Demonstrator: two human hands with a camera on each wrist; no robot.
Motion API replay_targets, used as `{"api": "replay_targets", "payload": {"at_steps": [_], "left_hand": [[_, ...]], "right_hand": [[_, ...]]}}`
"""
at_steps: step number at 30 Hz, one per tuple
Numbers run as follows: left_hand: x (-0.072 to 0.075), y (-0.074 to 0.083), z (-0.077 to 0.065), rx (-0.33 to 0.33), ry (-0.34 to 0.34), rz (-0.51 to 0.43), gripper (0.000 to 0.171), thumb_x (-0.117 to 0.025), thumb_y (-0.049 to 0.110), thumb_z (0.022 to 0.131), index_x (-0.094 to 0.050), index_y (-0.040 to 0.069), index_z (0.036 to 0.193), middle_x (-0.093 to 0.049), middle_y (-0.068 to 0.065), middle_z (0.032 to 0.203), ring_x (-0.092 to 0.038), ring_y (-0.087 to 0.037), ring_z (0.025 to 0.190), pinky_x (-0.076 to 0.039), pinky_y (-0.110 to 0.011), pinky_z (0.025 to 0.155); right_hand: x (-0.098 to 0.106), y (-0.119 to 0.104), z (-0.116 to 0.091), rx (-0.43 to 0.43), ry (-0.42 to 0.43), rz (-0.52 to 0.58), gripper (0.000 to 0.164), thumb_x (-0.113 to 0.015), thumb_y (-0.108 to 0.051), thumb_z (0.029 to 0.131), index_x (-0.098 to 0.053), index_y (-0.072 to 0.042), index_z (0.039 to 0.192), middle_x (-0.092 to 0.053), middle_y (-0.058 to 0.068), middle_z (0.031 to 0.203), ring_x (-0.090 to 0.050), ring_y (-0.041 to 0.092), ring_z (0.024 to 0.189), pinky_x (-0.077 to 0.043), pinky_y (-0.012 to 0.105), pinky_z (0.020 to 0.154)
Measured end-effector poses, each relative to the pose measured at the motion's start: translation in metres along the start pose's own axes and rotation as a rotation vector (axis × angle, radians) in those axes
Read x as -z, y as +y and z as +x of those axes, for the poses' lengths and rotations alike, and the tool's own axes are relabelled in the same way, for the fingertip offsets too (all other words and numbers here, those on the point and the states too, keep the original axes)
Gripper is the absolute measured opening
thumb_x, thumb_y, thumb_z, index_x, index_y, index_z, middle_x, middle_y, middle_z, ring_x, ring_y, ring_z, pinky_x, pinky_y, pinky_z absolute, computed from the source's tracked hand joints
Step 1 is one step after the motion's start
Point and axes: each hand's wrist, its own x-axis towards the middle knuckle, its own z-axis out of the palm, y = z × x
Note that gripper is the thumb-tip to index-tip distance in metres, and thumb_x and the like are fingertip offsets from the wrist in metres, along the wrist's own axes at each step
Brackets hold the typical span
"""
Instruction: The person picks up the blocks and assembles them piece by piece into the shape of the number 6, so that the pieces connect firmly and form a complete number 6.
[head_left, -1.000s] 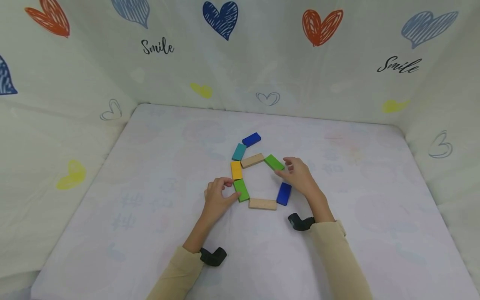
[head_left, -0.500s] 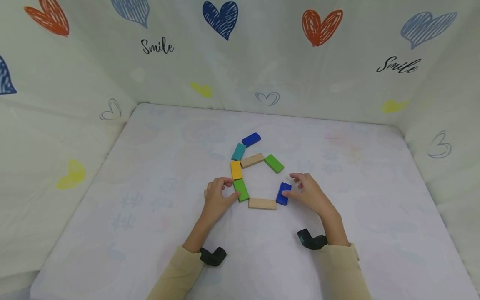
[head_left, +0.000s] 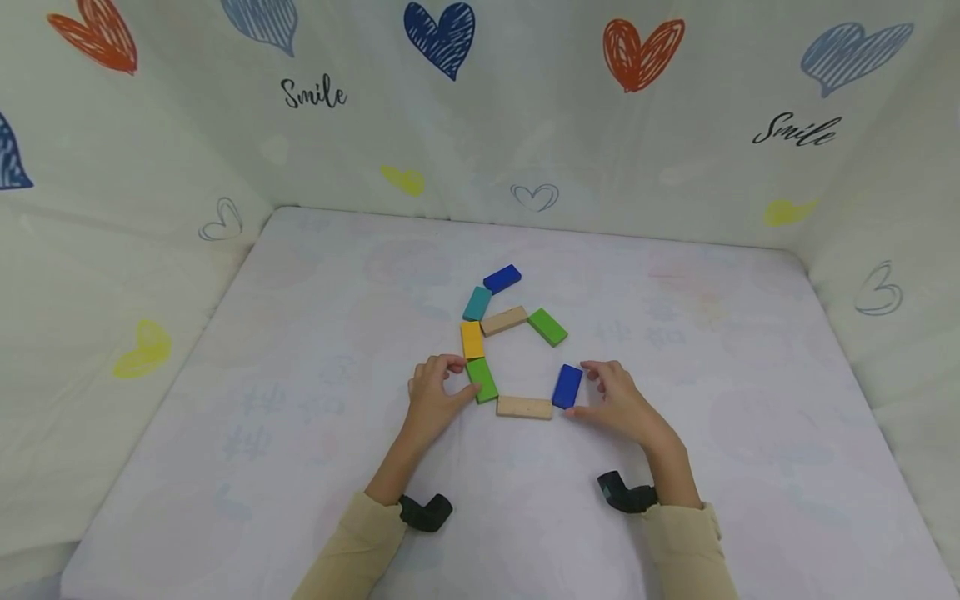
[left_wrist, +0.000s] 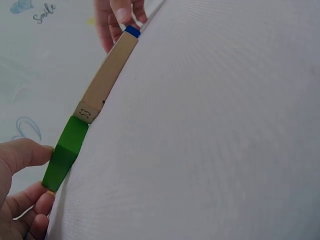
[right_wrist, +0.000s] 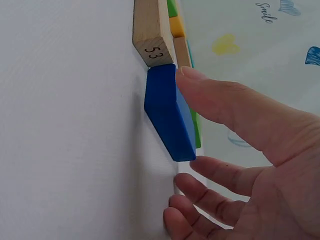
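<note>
Several flat coloured blocks lie end to end in a curved outline in the head view. My left hand (head_left: 433, 400) pinches a green block (head_left: 482, 381) on the outline's left side, thumb on its near end and fingers at its far end. On the right side, my right hand (head_left: 628, 408) has its thumb at the near end and its index finger at the far end of a blue block (head_left: 567, 387). A natural wood block (head_left: 524, 407) spans between these two; its end, marked "53", shows in the right wrist view, meeting the blue block (right_wrist: 167, 115).
Above the left green block come a yellow block (head_left: 472, 340), a teal block (head_left: 477, 303) and another blue block (head_left: 502, 278). A second wood block (head_left: 505, 321) and a second green block (head_left: 548, 327) form the upper part. A white cloth (head_left: 315, 467) covers the table; a patterned curtain (head_left: 525, 108) hangs behind.
My right hand has left the upper green block, moved down toward me and come to the ends of the right blue block. My left hand stays on its green block.
</note>
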Motion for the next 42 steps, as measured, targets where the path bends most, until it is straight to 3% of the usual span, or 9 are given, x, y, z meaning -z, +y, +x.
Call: {"api": "replay_targets", "payload": {"at_steps": [12, 21, 28, 42], "left_hand": [[0.0, 0.001, -0.001, 0.003, -0.001, -0.008, 0.039, -0.071, 0.025, 0.081, -0.055, 0.012, 0.113, -0.054, -0.004, 0.104, -0.042, -0.02, 0.103, -0.027, -0.04, 0.088], [0.0, 0.002, -0.001, -0.001, 0.002, -0.007, 0.038, -0.071, 0.025, 0.08, -0.055, 0.011, 0.113, -0.054, -0.004, 0.103, -0.042, -0.021, 0.103, -0.027, -0.041, 0.088], [0.002, 0.003, -0.002, -0.015, 0.002, -0.01, 0.038, -0.071, 0.024, 0.08, -0.055, 0.011, 0.112, -0.054, -0.005, 0.103, -0.042, -0.022, 0.103, -0.027, -0.042, 0.087], [0.001, 0.002, -0.002, -0.007, 0.003, -0.007, 0.039, -0.071, 0.025, 0.08, -0.055, 0.011, 0.113, -0.054, -0.005, 0.103, -0.042, -0.022, 0.102, -0.027, -0.041, 0.087]], "right_hand": [[-0.01, 0.009, 0.0, 0.039, 0.06, -0.004, 0.071, -0.076, -0.023, 0.075, -0.04, 0.001, 0.131, -0.042, 0.016, 0.118, -0.039, 0.026, 0.1, -0.036, 0.034, 0.079], [-0.012, 0.009, -0.001, 0.019, 0.074, 0.005, 0.069, -0.074, -0.025, 0.077, -0.04, -0.002, 0.131, -0.041, 0.016, 0.12, -0.04, 0.026, 0.103, -0.037, 0.035, 0.081], [-0.011, 0.009, 0.001, 0.039, 0.089, -0.032, 0.067, -0.074, -0.025, 0.077, -0.043, -0.005, 0.132, -0.045, 0.015, 0.114, -0.042, 0.025, 0.097, -0.037, 0.032, 0.075], [-0.007, 0.002, 0.013, -0.006, 0.061, -0.092, 0.068, -0.071, -0.03, 0.08, -0.04, -0.009, 0.137, -0.047, 0.016, 0.102, -0.044, 0.023, 0.081, -0.036, 0.029, 0.065]]}}
